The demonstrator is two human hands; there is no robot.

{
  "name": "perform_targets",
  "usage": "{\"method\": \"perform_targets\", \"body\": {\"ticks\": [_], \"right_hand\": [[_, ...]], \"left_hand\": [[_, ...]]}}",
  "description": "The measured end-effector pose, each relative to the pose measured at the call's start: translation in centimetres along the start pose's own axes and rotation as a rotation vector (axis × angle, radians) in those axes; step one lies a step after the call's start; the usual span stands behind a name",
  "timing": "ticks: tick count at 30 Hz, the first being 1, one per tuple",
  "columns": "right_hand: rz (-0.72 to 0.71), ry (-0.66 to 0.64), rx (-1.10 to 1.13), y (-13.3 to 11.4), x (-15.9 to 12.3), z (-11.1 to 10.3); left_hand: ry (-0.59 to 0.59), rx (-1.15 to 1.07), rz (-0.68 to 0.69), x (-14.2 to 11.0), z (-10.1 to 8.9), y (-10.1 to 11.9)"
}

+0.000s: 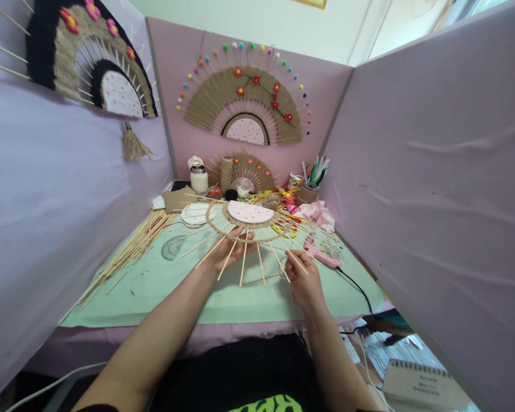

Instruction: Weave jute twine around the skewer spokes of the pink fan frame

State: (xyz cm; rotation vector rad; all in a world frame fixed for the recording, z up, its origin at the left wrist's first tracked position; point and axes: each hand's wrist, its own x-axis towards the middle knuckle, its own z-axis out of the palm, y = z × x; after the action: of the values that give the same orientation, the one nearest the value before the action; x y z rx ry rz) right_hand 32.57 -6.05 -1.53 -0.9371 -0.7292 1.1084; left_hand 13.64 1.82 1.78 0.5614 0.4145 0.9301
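A half-made fan of thin bamboo sticks, with a white, pink-spotted half-round centre [251, 212] and bands of brown twine, is held over the table. My left hand [236, 252] supports it from below, fingers closed around the sticks and partly hidden behind them. At the right side of the fan, my right hand [302, 277] is pinched by the stick ends. A thin strand that looks like twine [266, 278] runs beside its fingertips; the grip itself is partly hidden.
A pink glue gun [320, 253] lies on the right, its black cord hanging off the table. Loose bamboo sticks [129, 249] and a protractor [174, 248] lie left. Behind stand a white jar [199, 180], a twine spool [226, 174] and a tool pot [308, 194]. Finished fans [244, 103] hang on partitions.
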Motion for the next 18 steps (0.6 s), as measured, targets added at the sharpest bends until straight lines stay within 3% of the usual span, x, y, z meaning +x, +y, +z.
{"method": "perform_targets", "body": {"ticks": [3, 11, 15, 18], "right_hand": [[-0.04, -0.029, -0.167, -0.3, 0.0, -0.6], [-0.123, -0.252, -0.646, -2.9, -1.4, -1.7], [-0.175, -0.261, -0.675, -4.2, -2.5, -1.3], [-0.234, -0.182, -0.569, -4.4, -2.8, -0.9]], "left_hand": [[0.018, -0.032, 0.013, 0.0, 0.0, 0.3], [0.065, -0.091, 0.102, 0.4, -0.3, 1.0], [0.051, -0.068, 0.185, 0.6, -0.5, 0.8], [0.038, -0.037, 0.211, 0.6, -0.6, 0.7]]}}
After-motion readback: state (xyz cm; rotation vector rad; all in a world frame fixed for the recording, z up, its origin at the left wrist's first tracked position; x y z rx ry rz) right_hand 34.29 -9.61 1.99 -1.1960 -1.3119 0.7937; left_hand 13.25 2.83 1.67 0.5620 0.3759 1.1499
